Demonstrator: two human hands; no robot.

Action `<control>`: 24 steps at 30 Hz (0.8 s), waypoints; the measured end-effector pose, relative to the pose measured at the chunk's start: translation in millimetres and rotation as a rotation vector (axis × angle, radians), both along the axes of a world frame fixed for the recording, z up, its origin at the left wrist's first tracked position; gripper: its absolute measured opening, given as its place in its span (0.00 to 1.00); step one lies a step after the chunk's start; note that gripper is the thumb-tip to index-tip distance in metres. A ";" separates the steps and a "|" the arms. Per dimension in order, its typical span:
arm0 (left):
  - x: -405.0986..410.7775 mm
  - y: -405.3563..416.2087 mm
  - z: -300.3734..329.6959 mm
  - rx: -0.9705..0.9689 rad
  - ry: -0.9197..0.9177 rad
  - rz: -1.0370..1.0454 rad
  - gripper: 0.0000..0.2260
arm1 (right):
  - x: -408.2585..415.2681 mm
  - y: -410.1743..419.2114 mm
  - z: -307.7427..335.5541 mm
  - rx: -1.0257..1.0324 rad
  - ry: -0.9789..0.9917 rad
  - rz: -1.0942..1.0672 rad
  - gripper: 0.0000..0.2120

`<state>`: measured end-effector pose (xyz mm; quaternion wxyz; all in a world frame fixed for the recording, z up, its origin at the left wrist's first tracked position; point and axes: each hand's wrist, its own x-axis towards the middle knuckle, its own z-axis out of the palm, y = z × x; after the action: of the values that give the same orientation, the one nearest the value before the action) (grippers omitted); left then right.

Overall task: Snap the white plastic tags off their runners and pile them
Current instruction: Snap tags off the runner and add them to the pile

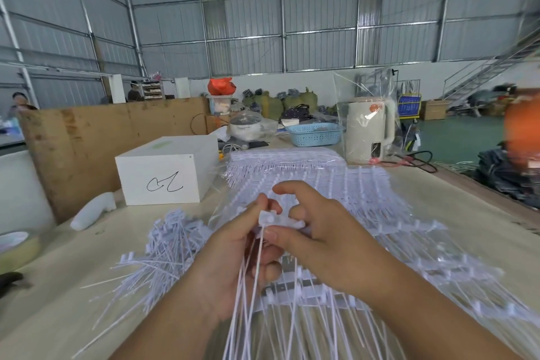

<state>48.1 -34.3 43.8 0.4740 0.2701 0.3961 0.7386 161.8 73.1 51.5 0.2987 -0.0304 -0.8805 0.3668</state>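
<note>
My left hand [233, 254] grips a bunch of white plastic tags [248, 286] whose thin tails hang down toward me. Their heads [268, 218] stick up between both hands. My right hand [318, 231] pinches the white runner piece [292, 223] at those heads with thumb and curled fingers, index finger raised. A loose pile of snapped-off tags [163, 254] lies on the table to the left. Sheets of tags still on their runners [350, 213] spread out under and beyond my hands, partly in clear plastic.
A white box [163, 175] with a scribble stands at the back left, with a white bottle [93, 210] lying beside it. Behind are a brown board [87, 137], a blue basket [315, 134] and a bagged kettle [368, 131]. The table's right edge [482, 184] drops to the floor.
</note>
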 end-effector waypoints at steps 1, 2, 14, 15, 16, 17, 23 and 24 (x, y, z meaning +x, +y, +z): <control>0.2 -0.5 0.3 0.001 0.005 0.004 0.10 | 0.3 -0.2 0.5 0.003 0.000 0.001 0.19; 0.5 -1.0 0.2 0.003 0.008 0.009 0.11 | 0.5 -0.6 0.9 0.004 -0.004 -0.001 0.19; 6.9 -6.4 0.8 -0.005 0.619 0.246 0.03 | -3.4 2.5 -5.4 0.139 -0.166 -0.001 0.18; 6.1 -6.2 0.4 0.001 0.627 0.276 0.04 | -2.9 2.1 -5.4 0.126 -0.173 0.016 0.19; 4.4 -5.2 -0.2 0.010 0.624 0.316 0.04 | -2.1 2.6 -5.0 0.111 -0.180 0.018 0.19; 2.1 -4.3 -0.9 0.022 0.604 0.360 0.04 | -0.9 4.1 -4.4 0.101 -0.186 -0.002 0.19; -5.6 -3.5 -1.9 0.027 0.605 0.472 0.02 | 5.7 18.0 -0.4 0.062 -0.207 -0.100 0.14; -5.1 -3.9 -1.5 0.020 0.629 0.451 0.03 | 5.9 18.0 -0.2 0.055 -0.193 -0.093 0.15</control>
<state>43.0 -38.2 42.4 0.1526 0.3941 0.5644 0.7091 167.7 91.0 51.3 0.2301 -0.0979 -0.9126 0.3236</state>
